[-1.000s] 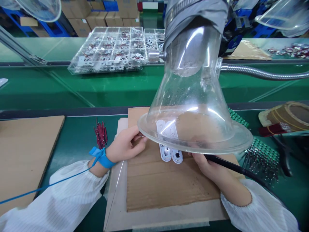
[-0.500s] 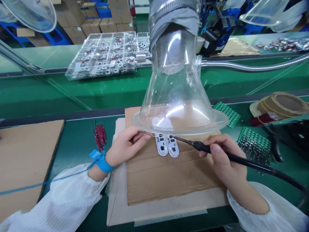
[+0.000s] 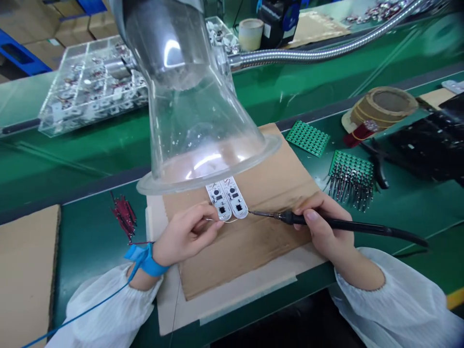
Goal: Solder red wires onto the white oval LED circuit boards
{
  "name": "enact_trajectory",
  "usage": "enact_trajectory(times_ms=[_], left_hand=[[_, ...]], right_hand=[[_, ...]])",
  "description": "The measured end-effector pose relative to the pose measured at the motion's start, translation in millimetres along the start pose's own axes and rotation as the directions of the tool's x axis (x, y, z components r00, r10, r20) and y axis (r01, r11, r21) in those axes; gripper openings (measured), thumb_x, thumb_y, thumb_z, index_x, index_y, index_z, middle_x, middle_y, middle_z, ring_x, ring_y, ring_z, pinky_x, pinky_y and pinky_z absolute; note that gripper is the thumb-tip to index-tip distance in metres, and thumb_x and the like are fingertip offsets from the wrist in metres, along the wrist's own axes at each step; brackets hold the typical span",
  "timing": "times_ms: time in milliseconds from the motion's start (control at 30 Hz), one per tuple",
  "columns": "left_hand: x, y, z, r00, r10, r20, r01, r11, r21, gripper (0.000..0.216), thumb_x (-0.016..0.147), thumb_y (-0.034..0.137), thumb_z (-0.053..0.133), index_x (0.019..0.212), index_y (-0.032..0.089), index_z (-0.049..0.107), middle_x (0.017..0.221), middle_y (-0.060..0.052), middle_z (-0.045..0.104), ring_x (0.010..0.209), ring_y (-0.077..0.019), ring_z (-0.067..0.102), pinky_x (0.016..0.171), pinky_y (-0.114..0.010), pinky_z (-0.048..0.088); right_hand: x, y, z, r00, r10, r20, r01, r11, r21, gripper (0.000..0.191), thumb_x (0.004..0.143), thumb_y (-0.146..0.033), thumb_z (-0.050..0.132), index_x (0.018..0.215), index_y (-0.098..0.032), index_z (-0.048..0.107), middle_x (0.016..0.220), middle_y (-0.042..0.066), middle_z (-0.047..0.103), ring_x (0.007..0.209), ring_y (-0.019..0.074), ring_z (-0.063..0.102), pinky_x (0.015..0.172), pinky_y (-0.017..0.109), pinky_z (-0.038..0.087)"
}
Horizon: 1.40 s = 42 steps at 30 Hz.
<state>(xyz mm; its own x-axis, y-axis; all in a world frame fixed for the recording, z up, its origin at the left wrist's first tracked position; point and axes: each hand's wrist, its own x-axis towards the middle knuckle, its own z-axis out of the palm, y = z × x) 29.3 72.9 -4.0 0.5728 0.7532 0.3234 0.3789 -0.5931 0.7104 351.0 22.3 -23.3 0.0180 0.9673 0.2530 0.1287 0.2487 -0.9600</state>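
White circuit boards [image 3: 226, 198] beside left hand [image 3: 186, 234]

- Two white, round-ended circuit boards [image 3: 226, 198] with small black chips lie side by side, touching, on a brown cardboard sheet [image 3: 253, 251].
- A thin silvery solder wire [image 3: 221, 221], pinched in the left hand's fingers [image 3: 203, 227], reaches the boards' lower ends.
- A black soldering iron [image 3: 326, 222], held pen-like in the right hand [image 3: 322, 224], points its fine metal tip just beside the right board.
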Motion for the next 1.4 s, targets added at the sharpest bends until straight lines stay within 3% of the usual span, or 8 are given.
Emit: enact_trajectory(times_ms=[367, 533, 767, 933, 1133, 1300, 1400], left_hand=[[3.0, 3.6, -0.1, 0.999, -0.006, 0.032, 0.006, 1.0, -0.011, 0.01, 0.098, 0.014, 0.065, 0.1, 0.022, 0.059, 0.068, 0.009, 0.048, 0.05, -0.0055, 0.037, 0.049, -0.019, 0.031], [2.8, 3.5, -0.1, 1.0, -0.009, 0.028, 0.009, 1.0, -0.022, 0.009, 0.098, 0.014, 0.064, 0.1, 0.022, 0.059, 0.07, 0.009, 0.051, 0.05, -0.0054, 0.036, 0.049, -0.019, 0.031], [3.7, 2.0, -1.2, 0.998, 0.003, 0.059, -0.003, 1.0, -0.001, 0.011, 0.098, 0.012, 0.064, 0.099, 0.022, 0.058, 0.071, 0.009, 0.046, 0.053, -0.0055, 0.038, 0.052, -0.019, 0.032], [3.8, 2.6, -1.6, 0.998, -0.015, 0.056, 0.016, 1.0, -0.021, 0.01, 0.099, 0.013, 0.063, 0.099, 0.022, 0.059, 0.07, 0.009, 0.046, 0.052, -0.0055, 0.037, 0.051, -0.019, 0.032], [4.0, 3.4, -1.4, 0.998, -0.03, 0.053, 0.03, 0.999, -0.013, 0.007, 0.099, 0.015, 0.062, 0.096, 0.021, 0.06, 0.068, 0.009, 0.046, 0.052, -0.0063, 0.036, 0.051, -0.02, 0.031], [4.3, 3.4, -1.8, 0.999, -0.014, 0.041, 0.014, 1.0, -0.007, 0.008, 0.098, 0.014, 0.062, 0.097, 0.021, 0.059, 0.069, 0.009, 0.047, 0.052, -0.0063, 0.038, 0.052, -0.02, 0.032], [4.2, 3.4, -2.0, 0.999, -0.015, 0.044, 0.015, 1.0, -0.001, 0.01, 0.098, 0.013, 0.063, 0.098, 0.022, 0.059, 0.07, 0.009, 0.047, 0.053, -0.0057, 0.039, 0.052, -0.019, 0.032]], right_hand=[[-2.1, 0.8, -2.8, 0.997, -0.011, 0.078, 0.017, 0.996, -0.084, 0.012, 0.106, -0.035, 0.064, 0.099, -0.025, 0.068, 0.084, 0.002, 0.067, 0.06, 0.0161, 0.062, 0.054, 0.031, 0.049], [-0.9, -2.3, -0.7, 0.999, -0.017, 0.031, 0.02, 0.995, -0.098, 0.017, 0.107, -0.037, 0.064, 0.097, -0.024, 0.069, 0.078, 0.001, 0.067, 0.059, 0.0157, 0.062, 0.052, 0.029, 0.05], [1.1, -4.6, -0.3, 0.995, -0.009, 0.102, 0.02, 0.993, -0.113, 0.014, 0.107, -0.035, 0.065, 0.098, -0.025, 0.07, 0.082, 0.001, 0.069, 0.06, 0.0147, 0.063, 0.053, 0.027, 0.051], [0.7, -5.0, -0.3, 0.997, 0.032, 0.071, -0.025, 0.996, -0.089, 0.017, 0.107, -0.038, 0.064, 0.097, -0.025, 0.068, 0.076, 0.001, 0.067, 0.059, 0.0162, 0.063, 0.051, 0.028, 0.051], [3.8, -7.0, 0.5, 0.988, -0.021, 0.151, 0.041, 0.991, -0.129, 0.013, 0.107, -0.034, 0.064, 0.1, -0.025, 0.069, 0.08, 0.001, 0.068, 0.064, 0.016, 0.066, 0.057, 0.028, 0.053], [2.2, -8.7, -0.2, 0.993, 0.003, 0.115, 0.005, 0.997, -0.071, 0.011, 0.109, -0.033, 0.062, 0.103, -0.026, 0.067, 0.078, -0.001, 0.068, 0.061, 0.0137, 0.065, 0.055, 0.025, 0.052], [1.8, -6.7, -2.9, 0.985, 0.002, 0.171, 0.018, 0.993, -0.117, 0.01, 0.109, -0.033, 0.062, 0.104, -0.026, 0.068, 0.081, 0.0, 0.068, 0.065, 0.0144, 0.065, 0.057, 0.026, 0.053]])
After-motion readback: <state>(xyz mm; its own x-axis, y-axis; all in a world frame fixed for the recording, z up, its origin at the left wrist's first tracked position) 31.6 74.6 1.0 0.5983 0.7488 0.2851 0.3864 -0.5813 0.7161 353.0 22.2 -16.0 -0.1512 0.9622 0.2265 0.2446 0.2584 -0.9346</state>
